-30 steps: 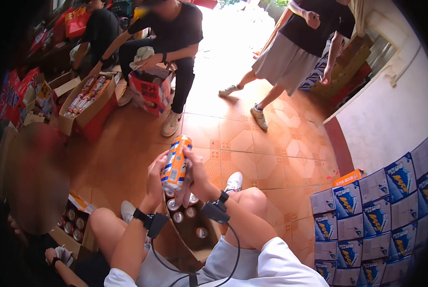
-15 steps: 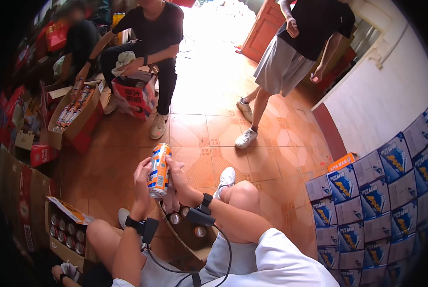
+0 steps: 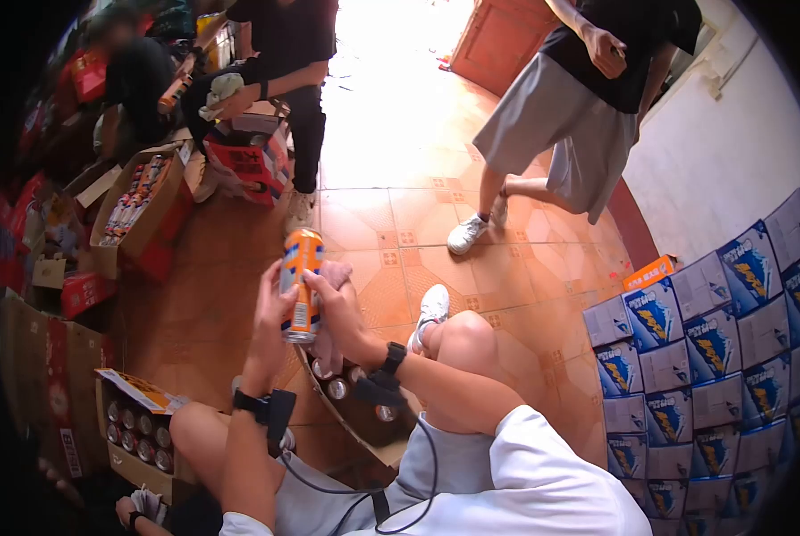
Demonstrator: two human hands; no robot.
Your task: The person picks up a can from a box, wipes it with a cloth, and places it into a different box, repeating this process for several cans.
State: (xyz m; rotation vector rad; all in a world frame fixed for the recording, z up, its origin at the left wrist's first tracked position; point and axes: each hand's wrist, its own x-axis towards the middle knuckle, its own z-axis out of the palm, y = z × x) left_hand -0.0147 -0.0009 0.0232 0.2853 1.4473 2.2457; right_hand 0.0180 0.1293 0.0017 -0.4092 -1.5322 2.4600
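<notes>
An orange, blue and white drink can (image 3: 303, 277) stands nearly upright between my two hands, in front of my knees. My left hand (image 3: 273, 313) is closed around its left side. My right hand (image 3: 339, 308) presses its thumb on the can from the right and holds a pinkish cloth (image 3: 332, 348) that hangs below the palm. Part of the cloth shows above the right fingers. Beneath my hands, an open cardboard box (image 3: 357, 435) between my legs has several cans (image 3: 337, 389) in it.
Left of my knee is a carton (image 3: 138, 469) of several cans. Further off, a long open box (image 3: 114, 255) holds more cans. One person sits by a red-and-white box (image 3: 244, 165); another person (image 3: 552, 116) walks at right. Blue-and-grey cartons (image 3: 713, 344) are stacked on the right.
The can has turned a little in my hands and stands more upright. The walking person has stepped right and nearer. The seated person has lifted an orange can from the long box.
</notes>
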